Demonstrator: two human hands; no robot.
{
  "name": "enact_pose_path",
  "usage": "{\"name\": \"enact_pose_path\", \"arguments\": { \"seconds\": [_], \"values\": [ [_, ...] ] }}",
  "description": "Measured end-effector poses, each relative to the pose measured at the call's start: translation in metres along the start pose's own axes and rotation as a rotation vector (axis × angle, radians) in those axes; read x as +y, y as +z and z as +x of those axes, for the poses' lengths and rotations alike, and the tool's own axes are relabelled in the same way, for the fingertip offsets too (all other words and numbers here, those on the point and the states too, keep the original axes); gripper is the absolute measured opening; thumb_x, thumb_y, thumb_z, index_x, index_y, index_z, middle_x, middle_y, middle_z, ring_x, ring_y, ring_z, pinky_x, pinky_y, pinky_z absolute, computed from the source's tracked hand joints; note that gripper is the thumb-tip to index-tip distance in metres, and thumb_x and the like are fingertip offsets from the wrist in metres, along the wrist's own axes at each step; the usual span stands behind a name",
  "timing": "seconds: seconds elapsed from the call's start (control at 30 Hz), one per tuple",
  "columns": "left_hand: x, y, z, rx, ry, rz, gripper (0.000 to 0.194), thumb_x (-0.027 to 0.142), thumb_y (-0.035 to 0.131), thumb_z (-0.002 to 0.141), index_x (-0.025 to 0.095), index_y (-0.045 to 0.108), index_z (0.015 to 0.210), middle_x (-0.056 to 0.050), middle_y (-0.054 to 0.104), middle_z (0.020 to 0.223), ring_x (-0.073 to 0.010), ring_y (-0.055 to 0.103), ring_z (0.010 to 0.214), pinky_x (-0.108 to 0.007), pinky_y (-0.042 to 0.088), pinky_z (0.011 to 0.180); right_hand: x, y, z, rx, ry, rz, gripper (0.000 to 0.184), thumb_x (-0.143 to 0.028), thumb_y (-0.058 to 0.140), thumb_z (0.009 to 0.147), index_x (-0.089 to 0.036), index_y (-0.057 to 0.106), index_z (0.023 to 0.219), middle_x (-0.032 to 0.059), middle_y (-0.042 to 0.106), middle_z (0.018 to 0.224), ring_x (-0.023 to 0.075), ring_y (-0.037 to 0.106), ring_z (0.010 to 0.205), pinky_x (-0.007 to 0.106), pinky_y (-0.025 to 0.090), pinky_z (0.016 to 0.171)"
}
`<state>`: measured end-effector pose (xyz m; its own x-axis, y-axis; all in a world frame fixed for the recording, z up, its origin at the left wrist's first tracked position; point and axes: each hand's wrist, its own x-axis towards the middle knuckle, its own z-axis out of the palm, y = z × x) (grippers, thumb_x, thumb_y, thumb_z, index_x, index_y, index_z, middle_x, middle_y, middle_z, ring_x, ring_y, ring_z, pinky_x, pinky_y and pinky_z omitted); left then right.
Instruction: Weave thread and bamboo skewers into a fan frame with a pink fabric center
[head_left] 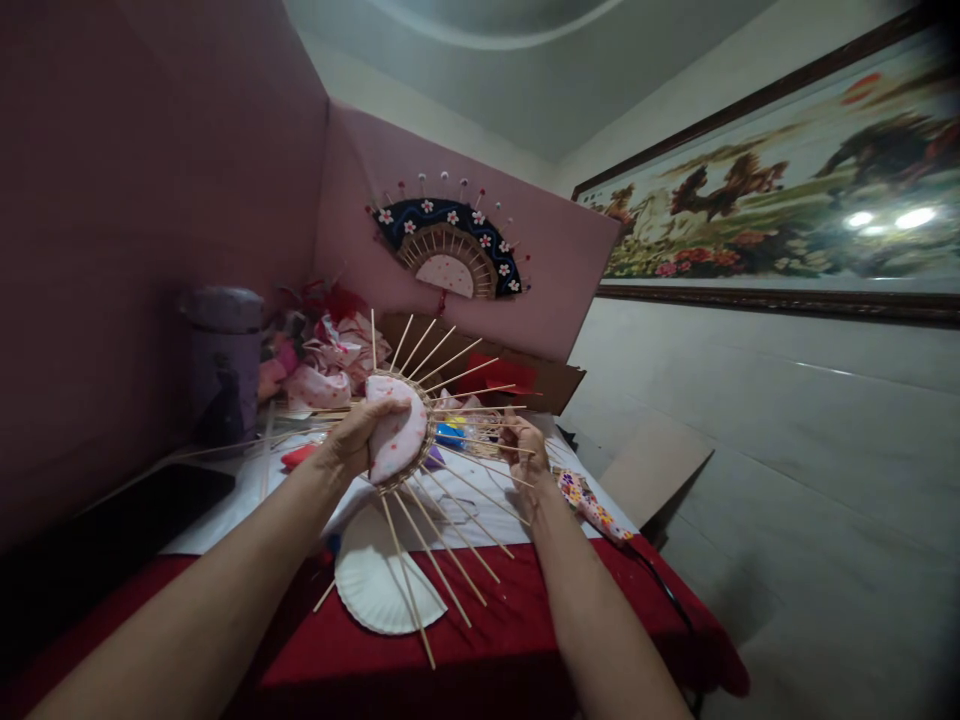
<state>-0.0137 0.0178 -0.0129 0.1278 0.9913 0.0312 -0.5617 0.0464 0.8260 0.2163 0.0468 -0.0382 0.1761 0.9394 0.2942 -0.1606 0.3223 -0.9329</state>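
My left hand (360,432) grips a half-round fan frame by its padded centre (397,425), pale cloth with small red dots, thumb on top. A woven band (429,425) rims the curved edge, and thin wooden sticks (457,545) fan out from it toward the right. Among the stick ends on the right is my right hand (525,450), its fingers drawn together. Sticks cross in front of it, and what it pinches is too small to make out. Below the frame lies a white pleated paper plate piece (386,580).
A finished dark fan (450,225) with flowers hangs on the pink board (555,260). A purple tumbler (225,370) and crumpled pink cloth (337,360) stand at back left. Near the table's right edge lies a flower-patterned glue gun (592,505) with a cord. A dark phone-like slab (180,495) is left.
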Motion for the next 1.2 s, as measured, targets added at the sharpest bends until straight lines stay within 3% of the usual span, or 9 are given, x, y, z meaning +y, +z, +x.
{"name": "enact_pose_path", "arguments": {
  "seconds": [0.23,0.4,0.6,0.83,1.0,1.2],
  "values": [
    [0.002,-0.006,0.004,0.016,0.003,0.016,0.008,0.011,0.064,0.062,0.013,0.063,0.069,-0.007,0.069,0.058,-0.0185,0.063,0.045,-0.026,0.052,0.043,-0.006,-0.009,0.004,0.027,0.052,0.311,0.048,-0.049,0.073,0.06,-0.021,0.034,0.058,-0.0111,0.027,0.045,0.0036,0.018,0.035,0.021,0.01,0.034],
    [0.002,-0.009,0.004,0.012,0.005,0.032,0.007,0.008,0.063,0.064,0.013,0.063,0.069,-0.009,0.069,0.059,-0.0193,0.063,0.045,-0.026,0.052,0.043,-0.007,-0.012,0.004,-0.017,-0.045,0.366,0.053,-0.049,0.072,0.064,-0.021,0.029,0.053,-0.0112,0.022,0.045,0.0033,0.013,0.036,0.023,0.009,0.036],
    [0.004,-0.006,0.0,0.036,0.013,-0.012,0.012,0.004,0.059,0.066,0.012,0.065,0.072,-0.01,0.069,0.057,-0.0215,0.063,0.044,-0.028,0.052,0.042,-0.008,-0.013,0.002,-0.015,-0.142,0.281,0.053,-0.052,0.071,0.063,-0.021,0.028,0.053,-0.0113,0.02,0.044,0.0042,0.012,0.037,0.024,0.01,0.038],
    [0.01,-0.002,-0.002,0.122,0.018,-0.138,0.014,0.004,0.059,0.066,0.011,0.063,0.078,-0.006,0.068,0.055,-0.0189,0.063,0.044,-0.026,0.053,0.044,-0.001,-0.015,0.006,-0.005,-0.07,0.081,0.048,-0.052,0.069,0.06,-0.022,0.033,0.054,-0.012,0.018,0.043,0.0049,0.01,0.038,0.024,0.008,0.038],
    [0.013,0.0,-0.003,0.062,0.034,-0.23,0.01,0.003,0.057,0.068,0.01,0.062,0.074,-0.01,0.07,0.059,-0.02,0.065,0.048,-0.029,0.056,0.048,0.006,-0.008,0.003,-0.119,-0.002,-0.083,0.039,-0.045,0.069,0.061,-0.021,0.04,0.05,-0.0095,0.027,0.042,0.0055,0.016,0.038,0.024,0.01,0.038],
    [0.013,0.004,-0.006,0.069,0.022,-0.265,0.011,0.004,0.056,0.069,0.009,0.062,0.076,-0.01,0.07,0.059,-0.0201,0.065,0.047,-0.029,0.056,0.047,0.018,0.017,-0.03,-0.321,0.043,-0.318,0.028,-0.031,0.075,0.056,-0.018,0.051,0.047,-0.0061,0.041,0.043,0.0064,0.03,0.042,0.022,0.018,0.04]
  ]
}}
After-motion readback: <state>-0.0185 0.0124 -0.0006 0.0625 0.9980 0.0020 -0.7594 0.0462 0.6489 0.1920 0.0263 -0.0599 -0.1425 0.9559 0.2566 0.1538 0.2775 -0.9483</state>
